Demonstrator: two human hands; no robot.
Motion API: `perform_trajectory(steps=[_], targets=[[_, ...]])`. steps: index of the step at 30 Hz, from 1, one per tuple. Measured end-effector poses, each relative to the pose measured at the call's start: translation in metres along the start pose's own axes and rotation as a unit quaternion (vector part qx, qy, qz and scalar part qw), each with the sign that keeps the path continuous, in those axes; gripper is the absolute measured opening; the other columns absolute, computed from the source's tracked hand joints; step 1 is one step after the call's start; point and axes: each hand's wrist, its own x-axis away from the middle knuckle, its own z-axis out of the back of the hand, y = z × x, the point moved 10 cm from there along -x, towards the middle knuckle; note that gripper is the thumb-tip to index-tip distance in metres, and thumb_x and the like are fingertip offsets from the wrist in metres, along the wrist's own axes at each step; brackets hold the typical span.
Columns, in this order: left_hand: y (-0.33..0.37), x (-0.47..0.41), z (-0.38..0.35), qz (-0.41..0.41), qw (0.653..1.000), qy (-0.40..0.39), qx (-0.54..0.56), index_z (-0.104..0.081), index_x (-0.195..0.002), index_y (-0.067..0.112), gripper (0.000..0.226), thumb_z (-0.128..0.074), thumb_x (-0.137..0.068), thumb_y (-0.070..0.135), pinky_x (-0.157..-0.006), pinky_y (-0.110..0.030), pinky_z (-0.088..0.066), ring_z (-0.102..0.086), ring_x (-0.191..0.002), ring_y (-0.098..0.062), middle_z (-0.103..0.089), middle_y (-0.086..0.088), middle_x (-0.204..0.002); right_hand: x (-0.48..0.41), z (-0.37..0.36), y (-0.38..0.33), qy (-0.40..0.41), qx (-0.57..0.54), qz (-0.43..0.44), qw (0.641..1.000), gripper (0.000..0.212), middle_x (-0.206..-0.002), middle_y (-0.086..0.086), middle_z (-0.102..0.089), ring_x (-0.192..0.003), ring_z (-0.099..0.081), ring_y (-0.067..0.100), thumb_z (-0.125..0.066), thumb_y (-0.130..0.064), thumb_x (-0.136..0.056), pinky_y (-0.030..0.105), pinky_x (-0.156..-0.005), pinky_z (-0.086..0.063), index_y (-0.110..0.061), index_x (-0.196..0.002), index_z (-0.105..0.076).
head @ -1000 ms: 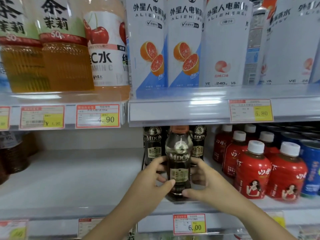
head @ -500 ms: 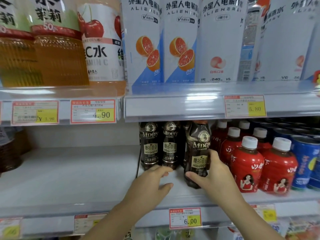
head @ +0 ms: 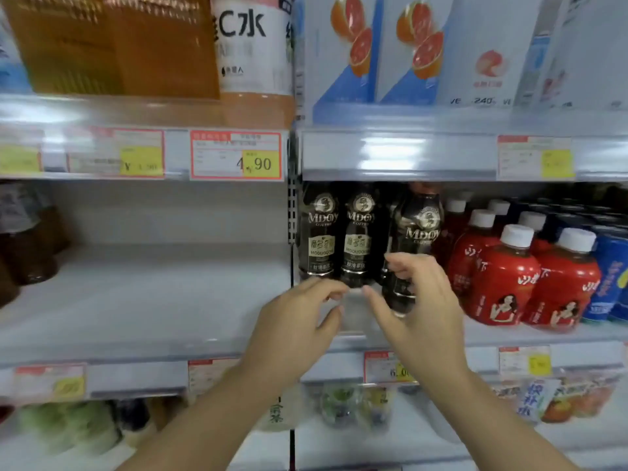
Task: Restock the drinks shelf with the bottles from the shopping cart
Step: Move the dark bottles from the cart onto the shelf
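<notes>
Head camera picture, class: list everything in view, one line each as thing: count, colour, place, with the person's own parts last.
Coffee bottles: three showing, dark brown, middle shelf, centre.
Red bottles: several, white caps, right of the coffee.
Blue cans: at least two, far right.
Cartons: several, white and blue, top shelf right.
Tea bottles: two, amber, top shelf left.
Price tags: several, red-edged with yellow, shelf edges.
Left hand: one, open, empty, before the coffee.
Right hand: one, open, at the front coffee bottle; contact unclear.
</notes>
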Motion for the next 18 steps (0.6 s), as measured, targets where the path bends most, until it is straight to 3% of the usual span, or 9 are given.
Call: perform_trajectory(steps=[3,7,10,12,14,18], targets=[[-0.020,0.038,0.044,-0.012,0.998,0.064,-0.002,-0.063,-0.107,0.028,0.023,-0.053,-0.087,0.024,-0.076,-0.021,-0.045,-0.058,-0.092,-0.004,-0.064,0.015,-0.103,0.018,-0.046,-0.061,-0.076,-0.085,0.064,0.991,0.014,-0.086,-0.005,-0.059,-0.080,-0.052,0.004,-0.063,-0.018,-0.084,0.019,-0.070,-0.043,-0.013,-0.097,-0.063],[-0.099,0.124,0.099,0.057,0.991,0.123,-0.013,-0.065,-0.106,0.020,0.024,-0.049,-0.088,0.025,-0.074,-0.030,-0.051,-0.061,-0.086,-0.011,-0.062,0.011,-0.097,0.063,-0.127,-0.140,-0.182,-0.167,0.084,0.965,0.007,-0.081,-0.008,-0.059,-0.075,-0.053,0.001,-0.064,-0.012,-0.083,0.013,-0.070,-0.043,-0.012,-0.090,-0.066],[-0.170,0.208,0.135,0.160,0.975,0.150,-0.037,-0.065,-0.106,0.018,0.023,-0.050,-0.090,0.024,-0.075,-0.025,-0.047,-0.058,-0.086,-0.005,-0.058,0.014,-0.095,0.112,-0.192,-0.197,-0.246,-0.155,0.111,0.950,0.006,-0.078,-0.008,-0.065,-0.074,-0.057,0.010,-0.063,-0.018,-0.081,0.029,-0.074,-0.037,-0.019,-0.085,-0.067],[-0.215,0.273,0.153,0.241,0.957,0.153,-0.054,-0.065,-0.106,0.015,0.022,-0.051,-0.090,0.021,-0.072,-0.018,-0.044,-0.054,-0.084,-0.001,-0.059,0.011,-0.092,0.147,-0.229,-0.239,-0.273,-0.168,0.136,0.937,0.006,-0.076,-0.007,-0.066,-0.075,-0.054,0.011,-0.062,-0.019,-0.081,0.030,-0.074,-0.031,-0.019,-0.082,-0.067],[-0.253,0.342,0.166,0.325,0.931,0.152,-0.065,-0.065,-0.106,0.012,0.022,-0.052,-0.089,0.016,-0.072,-0.012,-0.040,-0.054,-0.084,-0.004,-0.064,0.003,-0.093,0.185,-0.262,-0.284,-0.304,-0.233,0.155,0.911,0.006,-0.075,-0.002,-0.066,-0.075,-0.054,0.015,-0.061,-0.014,-0.081,0.030,-0.073,-0.036,-0.013,-0.082,-0.067],[-0.310,0.478,0.178,0.482,0.863,0.133,-0.076,-0.066,-0.107,0.016,0.022,-0.054,-0.088,0.015,-0.073,-0.025,-0.045,-0.059,-0.085,-0.011,-0.067,0.004,-0.098,0.282,-0.335,-0.356,-0.428,-0.293,0.147,0.842,0.006,-0.077,-0.001,-0.067,-0.074,-0.058,0.017,-0.063,-0.011,-0.078,0.031,-0.070,-0.042,-0.011,-0.083,-0.066]])
